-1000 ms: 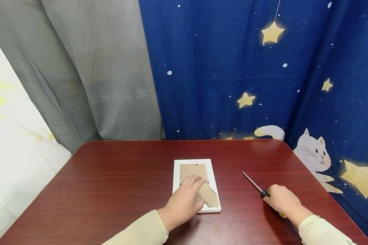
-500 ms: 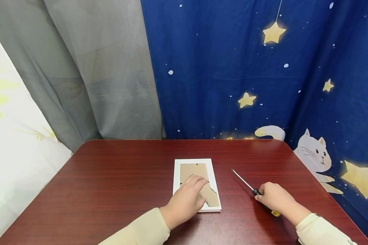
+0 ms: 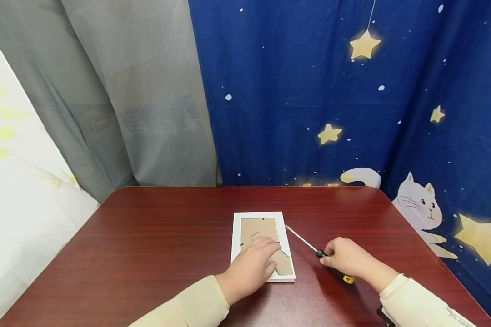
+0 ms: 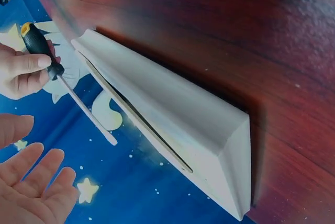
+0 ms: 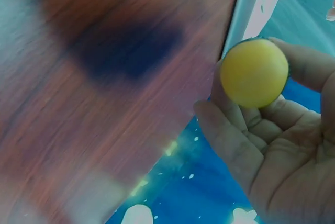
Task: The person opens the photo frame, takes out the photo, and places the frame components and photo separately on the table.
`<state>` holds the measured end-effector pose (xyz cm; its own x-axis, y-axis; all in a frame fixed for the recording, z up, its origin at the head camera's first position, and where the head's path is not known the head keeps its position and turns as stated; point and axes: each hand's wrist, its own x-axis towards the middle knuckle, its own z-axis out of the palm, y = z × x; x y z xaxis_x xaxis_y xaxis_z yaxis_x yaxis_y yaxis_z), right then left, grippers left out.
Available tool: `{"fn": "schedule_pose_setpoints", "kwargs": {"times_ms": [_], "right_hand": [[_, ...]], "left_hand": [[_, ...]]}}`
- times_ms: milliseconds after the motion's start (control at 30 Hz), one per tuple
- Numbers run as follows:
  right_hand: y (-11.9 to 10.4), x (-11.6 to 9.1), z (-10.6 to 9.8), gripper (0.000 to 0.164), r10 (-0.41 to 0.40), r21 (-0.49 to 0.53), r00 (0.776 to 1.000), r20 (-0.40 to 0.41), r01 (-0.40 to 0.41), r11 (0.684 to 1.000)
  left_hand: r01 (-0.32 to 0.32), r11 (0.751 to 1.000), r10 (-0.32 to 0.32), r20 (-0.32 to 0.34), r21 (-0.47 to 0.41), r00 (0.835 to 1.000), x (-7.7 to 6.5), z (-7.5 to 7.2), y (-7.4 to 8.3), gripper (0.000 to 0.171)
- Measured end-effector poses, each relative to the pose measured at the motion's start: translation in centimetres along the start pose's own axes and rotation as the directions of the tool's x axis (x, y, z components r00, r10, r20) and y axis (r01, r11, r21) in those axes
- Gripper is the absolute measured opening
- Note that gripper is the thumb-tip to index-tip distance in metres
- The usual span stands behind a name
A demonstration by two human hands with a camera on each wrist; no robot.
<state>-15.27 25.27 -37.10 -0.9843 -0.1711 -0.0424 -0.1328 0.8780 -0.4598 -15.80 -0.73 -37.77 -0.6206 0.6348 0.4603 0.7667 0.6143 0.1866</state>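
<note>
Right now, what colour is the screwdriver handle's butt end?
Yellow; the right wrist view shows the butt end best.

The left hand and right hand are bare. Both sleeves are cream, the right one with small grey marks.

Head camera looking forward and down over table, wrist cameras close and tilted, all sharing screwdriver
</note>
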Motion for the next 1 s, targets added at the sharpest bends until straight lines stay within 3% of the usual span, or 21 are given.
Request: {"fn": "schedule_pose_setpoints", "kwargs": {"times_ms": [300, 500, 767, 1000], "right_hand": [[-1.4, 1.0, 0.3, 0.016, -0.122, 0.075, 0.989, 0.082, 0.116, 0.990], [-2.6, 1.4, 0.6, 0.015, -0.166, 0.133, 0.977, 0.132, 0.149, 0.980], [-3.8, 1.6, 0.7, 0.012, -0.241, 0.187, 0.952, 0.189, 0.206, 0.961], [-4.8, 1.7, 0.6, 0.011, -0.311, 0.261, 0.925, 0.217, 0.251, 0.932]], "left_hand": [[-0.020, 1.000, 0.020, -0.008, 0.017, 1.000, 0.0, 0.2, -0.4, 0.027], [-0.041, 0.999, 0.041, -0.019, 0.018, 0.999, 0.0, 0.2, -0.6, 0.026], [-0.023, 0.999, 0.024, -0.001, 0.047, 1.000, 0.1, -0.1, -1.0, 0.027], [-0.126, 0.981, 0.130, -0.020, 0.145, 0.991, 0.4, 0.5, -1.2, 0.024]]}}
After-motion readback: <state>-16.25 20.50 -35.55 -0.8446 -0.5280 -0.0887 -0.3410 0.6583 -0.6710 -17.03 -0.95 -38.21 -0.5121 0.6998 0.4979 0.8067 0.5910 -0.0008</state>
